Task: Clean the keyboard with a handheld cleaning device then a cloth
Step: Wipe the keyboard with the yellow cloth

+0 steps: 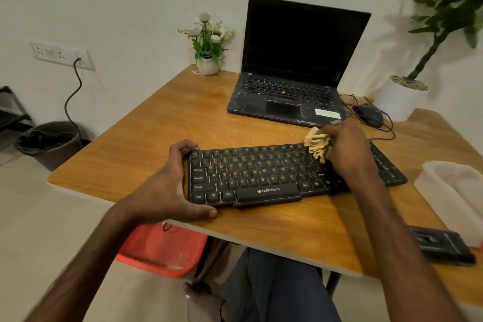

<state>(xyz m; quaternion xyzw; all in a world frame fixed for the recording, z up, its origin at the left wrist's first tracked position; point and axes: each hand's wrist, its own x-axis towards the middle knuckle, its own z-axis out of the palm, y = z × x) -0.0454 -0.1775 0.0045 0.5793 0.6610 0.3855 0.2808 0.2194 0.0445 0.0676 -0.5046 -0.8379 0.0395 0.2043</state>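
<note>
In the head view we see the flat black plastic keyboard with yellow-lettered keys [261,175] lying near the front edge of the orange-brown wooden table [162,123], just in front of the open black laptop [292,68]. Our left hand [167,185] wraps the keyboard's left end, thumb along the near edge and fingers curled over the far corner. Our right hand [347,149] is bunched closed around the crumpled tan cloth [317,146], pressing it onto the upper right keys. We judge the keyboard light and stiff, apt to slide on the smooth tabletop, so bracing it by its end frame seems wise. The keys give under pressure; the cloth is soft and limp, best held wadded so it reaches between the rows.
</note>
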